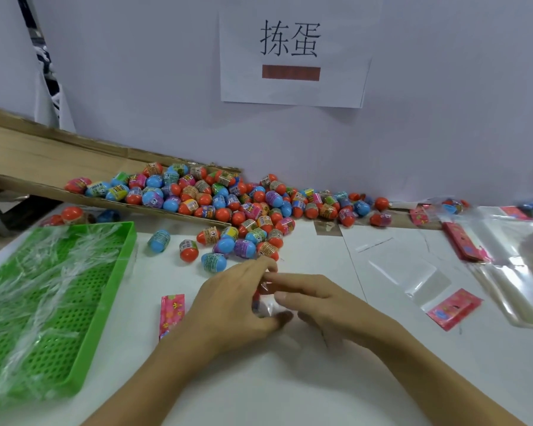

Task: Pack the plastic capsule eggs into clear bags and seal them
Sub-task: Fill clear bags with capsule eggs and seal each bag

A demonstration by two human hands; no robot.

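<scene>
Nearest: left hand [234, 299] and right hand [317, 299], fingers of both curled round one small clear bag [266, 304] with a capsule egg inside, held over the white table [290, 379]. Likely sealing the mouth; best done with film pulled flat, flap squared, pressed end to end.
Left: pink card [171, 315]; green tray [74, 302] holding cellophane scraps.
Right: empty clear bags [413, 272], another pink card [454, 307].
Beyond: loose heap of capsule eggs [228, 207] spilling off a cardboard sheet [43, 158].
Far: wall sign [293, 50].
</scene>
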